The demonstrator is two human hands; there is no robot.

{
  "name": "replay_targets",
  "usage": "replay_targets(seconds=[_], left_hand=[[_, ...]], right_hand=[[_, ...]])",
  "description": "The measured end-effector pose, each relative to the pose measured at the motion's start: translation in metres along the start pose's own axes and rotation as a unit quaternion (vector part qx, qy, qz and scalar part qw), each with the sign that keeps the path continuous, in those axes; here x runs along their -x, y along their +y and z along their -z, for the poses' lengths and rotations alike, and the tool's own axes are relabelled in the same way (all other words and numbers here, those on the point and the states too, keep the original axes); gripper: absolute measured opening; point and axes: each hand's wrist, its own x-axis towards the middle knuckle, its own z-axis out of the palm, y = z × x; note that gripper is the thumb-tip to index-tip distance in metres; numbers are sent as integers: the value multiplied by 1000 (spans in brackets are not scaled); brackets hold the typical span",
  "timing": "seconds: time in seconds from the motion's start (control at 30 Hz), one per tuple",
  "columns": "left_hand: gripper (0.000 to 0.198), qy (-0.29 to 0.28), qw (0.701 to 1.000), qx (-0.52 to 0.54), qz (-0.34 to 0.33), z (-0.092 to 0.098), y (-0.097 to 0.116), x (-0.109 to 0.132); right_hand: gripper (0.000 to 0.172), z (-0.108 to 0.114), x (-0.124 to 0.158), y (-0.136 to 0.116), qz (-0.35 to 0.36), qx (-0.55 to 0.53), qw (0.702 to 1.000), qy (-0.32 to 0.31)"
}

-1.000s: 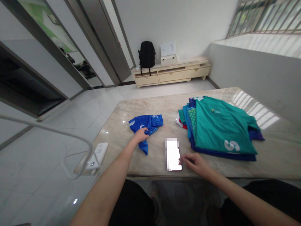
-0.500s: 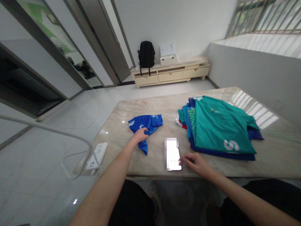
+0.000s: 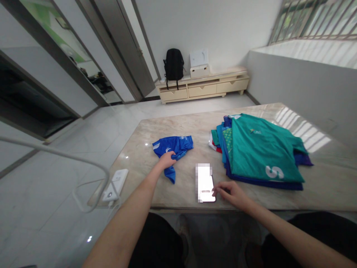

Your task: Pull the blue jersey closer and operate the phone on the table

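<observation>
- Your left hand (image 3: pixel 166 160) grips the crumpled blue shirt (image 3: pixel 173 147) on the table (image 3: pixel 156 130) — grasp step.
- Your right hand (image 3: pixel 231 192), holding nothing, fingertips on the phone (image 3: pixel 205 183).
- Next — judgement: free the right hand for the shirt.

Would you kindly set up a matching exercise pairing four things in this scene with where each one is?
Things:
1. blue garment
2. phone
3. stack of jerseys
4. black backpack

Places:
A. on the low cabinet by the far wall
B. under the left hand
C. on the table's right part
D. at the right hand fingertips

Pairs: 1-B, 2-D, 3-C, 4-A
</observation>
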Motion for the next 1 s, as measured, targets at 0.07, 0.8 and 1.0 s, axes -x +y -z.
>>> replay_targets(seconds=[0.07, 0.8, 1.0], left_hand=[[32, 0, 1000, 1, -1, 0, 0, 0], [32, -3, 1000, -3, -1, 0, 0, -1], [32, -3, 1000, -4, 0, 0, 0, -1]], right_hand=[[40, 0, 0, -1, -3, -2, 1000, -1], [34, -2, 0, 3, -4, 5, 1000, 6], [33, -1, 1, 0, -3, 6, 1000, 7]])
